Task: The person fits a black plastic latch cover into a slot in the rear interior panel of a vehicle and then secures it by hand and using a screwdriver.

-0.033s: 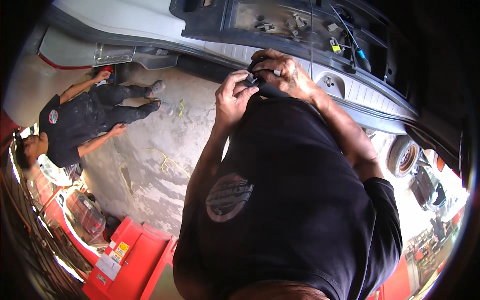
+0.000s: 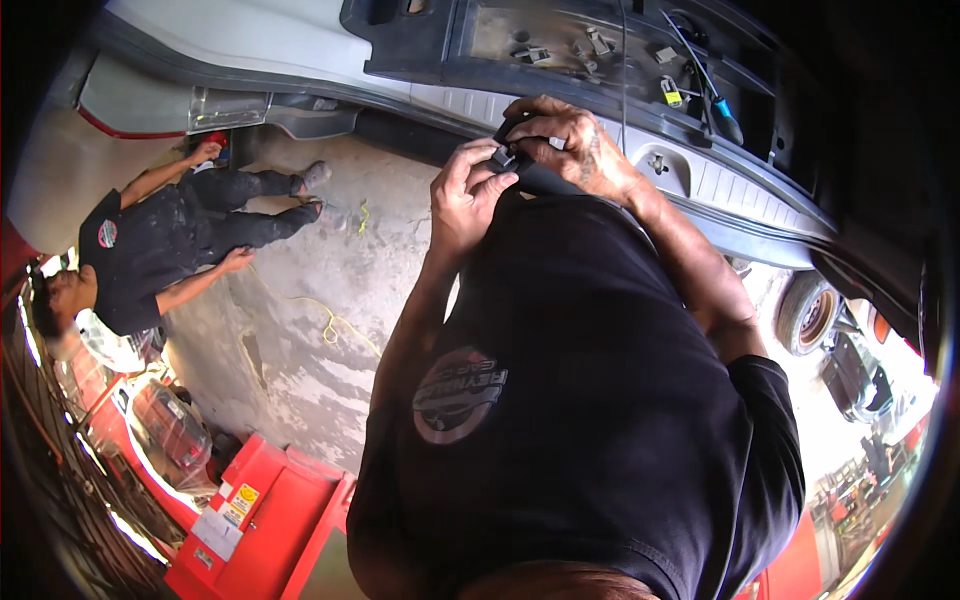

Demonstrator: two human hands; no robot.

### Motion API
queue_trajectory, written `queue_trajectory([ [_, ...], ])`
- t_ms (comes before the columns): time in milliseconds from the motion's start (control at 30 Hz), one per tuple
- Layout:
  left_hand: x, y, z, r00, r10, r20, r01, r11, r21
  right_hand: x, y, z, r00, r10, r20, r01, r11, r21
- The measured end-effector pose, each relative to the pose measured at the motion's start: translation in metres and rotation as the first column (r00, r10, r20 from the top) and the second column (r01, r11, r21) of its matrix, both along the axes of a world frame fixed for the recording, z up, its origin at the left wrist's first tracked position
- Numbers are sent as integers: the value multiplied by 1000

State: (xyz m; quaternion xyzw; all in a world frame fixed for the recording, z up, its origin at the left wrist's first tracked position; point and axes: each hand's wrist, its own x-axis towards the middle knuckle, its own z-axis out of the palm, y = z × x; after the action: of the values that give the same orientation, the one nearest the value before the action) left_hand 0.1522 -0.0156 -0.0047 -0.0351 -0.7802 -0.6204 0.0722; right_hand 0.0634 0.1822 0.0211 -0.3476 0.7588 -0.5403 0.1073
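Note:
Both of my hands meet at the edge of a vehicle's rear opening, just beyond my dark shirt. My left hand [image 2: 465, 195] pinches a small black plastic part [image 2: 505, 157] between thumb and fingers. My right hand [image 2: 590, 155] is closed on the same part from the right, fingers curled over it. Behind my hands is a pale ribbed sill trim [image 2: 730, 180]. In the black recessed tray [image 2: 455, 45] above lie several small clips [image 2: 598, 42], a yellow-marked piece [image 2: 670, 92] and a screwdriver [image 2: 722, 110] with a blue-and-black handle.
A co-worker [image 2: 150, 250] in dark clothes is at the left beside the vehicle, one hand at a red object [image 2: 216, 140]. A thin yellow cord [image 2: 335, 325] lies on the concrete floor [image 2: 290, 390]. A red cabinet [image 2: 255, 520] stands lower left; a wheel [image 2: 805, 310] is at the right.

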Motion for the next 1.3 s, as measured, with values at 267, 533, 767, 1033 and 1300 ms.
queue_trajectory([
  [267, -14, 0, 9, 961, -16, -276, -47, 974, -223, -2, -2, 7, 963, -140, -232, 162, 984, 79],
  [533, -15, -1, 12, 960, 3, -278, -93, 946, -311, -5, -12, 13, 890, -35, -455, 169, 951, 258],
  [767, -16, -2, 22, 968, -8, -249, -70, 950, -303, -9, -14, 8, 905, -9, -426, 71, 989, 130],
  [1033, -21, -2, 26, 976, 30, -216, -86, 964, -253, -18, -13, 11, 971, -31, -236, 46, 997, 60],
  [1300, -24, -4, 22, 949, 68, -306, -139, 966, -217, -20, -7, 29, 890, -178, 420, 215, 976, -41],
])
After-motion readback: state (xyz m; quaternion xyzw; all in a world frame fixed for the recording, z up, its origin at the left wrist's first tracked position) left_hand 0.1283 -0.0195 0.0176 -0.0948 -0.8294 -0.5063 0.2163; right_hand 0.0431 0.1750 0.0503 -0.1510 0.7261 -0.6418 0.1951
